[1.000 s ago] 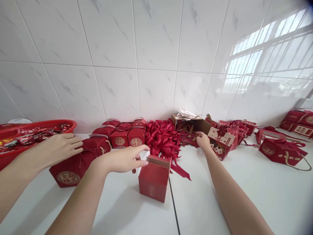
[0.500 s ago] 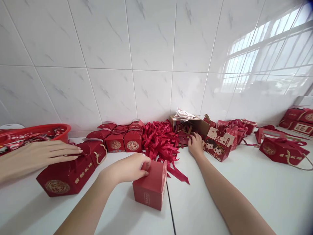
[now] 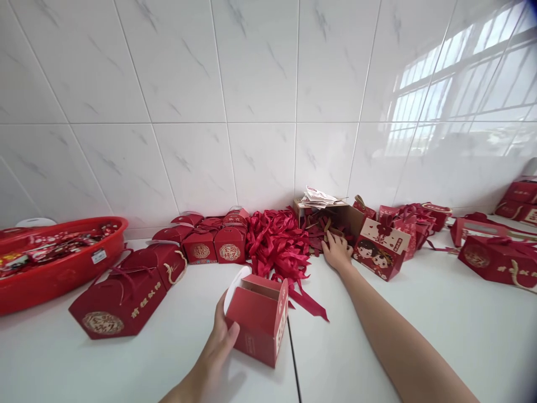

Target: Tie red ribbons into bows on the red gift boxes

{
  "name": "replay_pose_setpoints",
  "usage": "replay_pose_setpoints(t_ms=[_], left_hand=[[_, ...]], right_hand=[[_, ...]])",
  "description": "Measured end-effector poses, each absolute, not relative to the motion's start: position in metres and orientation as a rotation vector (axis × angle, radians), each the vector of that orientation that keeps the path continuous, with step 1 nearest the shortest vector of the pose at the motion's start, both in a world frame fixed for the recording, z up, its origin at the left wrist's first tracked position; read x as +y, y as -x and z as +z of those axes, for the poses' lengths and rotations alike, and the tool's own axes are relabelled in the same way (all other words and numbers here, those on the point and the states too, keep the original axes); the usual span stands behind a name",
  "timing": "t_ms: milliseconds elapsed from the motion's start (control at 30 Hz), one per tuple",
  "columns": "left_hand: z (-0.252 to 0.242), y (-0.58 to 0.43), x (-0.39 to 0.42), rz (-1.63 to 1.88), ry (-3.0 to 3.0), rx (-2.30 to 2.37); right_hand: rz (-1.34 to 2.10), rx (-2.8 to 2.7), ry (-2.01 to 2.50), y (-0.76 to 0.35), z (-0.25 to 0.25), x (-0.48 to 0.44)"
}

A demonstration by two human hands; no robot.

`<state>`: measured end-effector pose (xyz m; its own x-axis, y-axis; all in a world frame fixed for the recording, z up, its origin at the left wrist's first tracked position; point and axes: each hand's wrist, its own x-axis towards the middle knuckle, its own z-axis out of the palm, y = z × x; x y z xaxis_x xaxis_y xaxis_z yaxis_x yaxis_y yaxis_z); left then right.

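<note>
My left hand grips the left side of a red gift box, thumb on its front and the other fingers behind. The box sits on the white table with its top flaps standing partly open. Farther off, my right hand reaches to the mouth of a cardboard box lying on its side. Dark red and gold ribbon pieces fill that box, and my fingers rest on them, curled; their tips are hidden. A heap of red ribbons lies just left of it.
Several closed red boxes line the wall, with a larger hexagonal box in front. A red basin of wrapped sweets stands at the left. Beside my right hand is a cartoon-printed box; more boxes lie at the far right.
My left hand has shifted from the top of the red box to its left side, uncovering the open top. Another person's hand has left the hexagonal box. My right hand stays at the cardboard box.
</note>
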<state>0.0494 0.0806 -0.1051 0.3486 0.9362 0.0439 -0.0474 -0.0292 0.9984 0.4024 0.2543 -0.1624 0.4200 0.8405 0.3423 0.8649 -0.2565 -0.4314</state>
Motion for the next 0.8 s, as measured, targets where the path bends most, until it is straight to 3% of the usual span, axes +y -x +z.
replay_pose_setpoints(t_ms=[333, 800], left_hand=[[-0.118, -0.045, 0.091, 0.956, -1.342, 0.822], [-0.119, -0.049, 0.094, 1.047, -1.384, 0.808]], right_hand=[[-0.193, -1.430, 1.986, -0.405, -0.164, 0.250], [0.032, -1.302, 1.797, -0.404, -0.168, 0.236]])
